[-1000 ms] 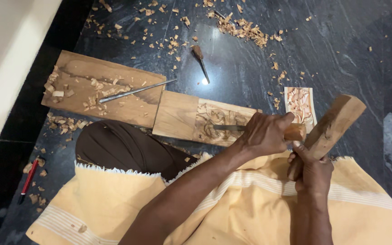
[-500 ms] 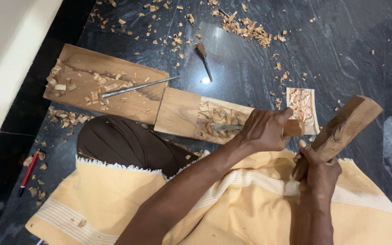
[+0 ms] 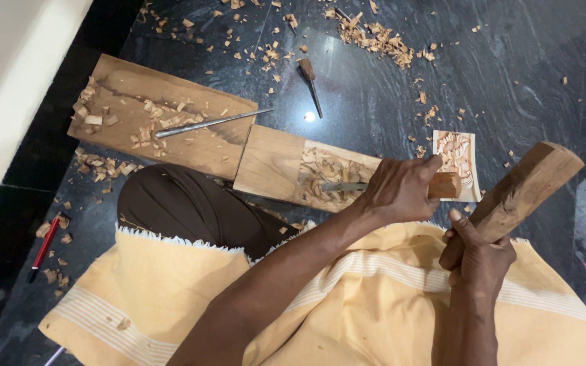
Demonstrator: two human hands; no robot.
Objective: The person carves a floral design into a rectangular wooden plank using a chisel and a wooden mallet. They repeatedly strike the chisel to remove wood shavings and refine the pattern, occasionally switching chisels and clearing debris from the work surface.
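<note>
My left hand [image 3: 401,191] grips a chisel [image 3: 445,184] by its wooden handle. Its metal blade [image 3: 342,186] lies flat across the carved, chip-filled patch of a light wooden plank [image 3: 270,161] on the dark floor. My right hand [image 3: 479,263] holds a thick wooden mallet [image 3: 522,192] by its lower end. The mallet is tilted up to the right, its head a short way off the chisel's handle end. Both arms reach out over the yellow cloth [image 3: 171,298] on my lap.
A paper carving pattern [image 3: 457,150] lies just beyond the chisel handle. A second, larger plank [image 3: 137,91] at the left bears shavings and a metal rod [image 3: 211,122]. Another chisel [image 3: 310,78], wood chips [image 3: 374,37] and a red pencil [image 3: 43,245] lie on the floor.
My right hand has swung the mallet out to the right, away from the chisel handle. My left hand keeps the chisel on the carved patch.
</note>
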